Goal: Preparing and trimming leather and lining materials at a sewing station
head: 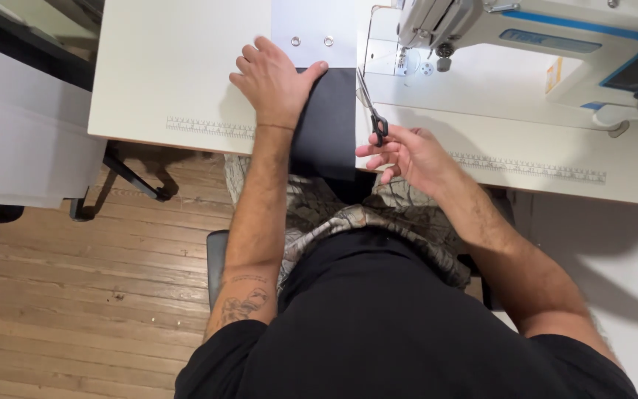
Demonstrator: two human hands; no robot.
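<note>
At the far left: a grey panel (16, 125) stands over a wood floor (75, 281), beside black table legs (131, 177).
Table: a white table (171, 66) runs across the top, with a printed ruler (208, 127) along its near edge.
Left hand: the left hand (275, 81) lies flat, palm down, fingers loosely spread – it presses on the left edge of the black cloth, gripping nothing.
Cloth: the black cloth (330, 122) lies on the table between the two hands and hangs over the near edge toward the lap.
White strip: a pale strip (311, 29) with two metal eyelets (311, 41) sits just beyond the cloth's top edge.
Scissors: the scissors (372, 111) lie along the cloth's right edge, blades pointing away from the person; whether they are parted I cannot tell.
Right hand: the right hand (407, 155) is closed on the scissors' black handles, fingers through the loops.
Machine: a white sewing machine (526, 44) with blue trim sits at the upper right – well apart from the left hand.
</note>
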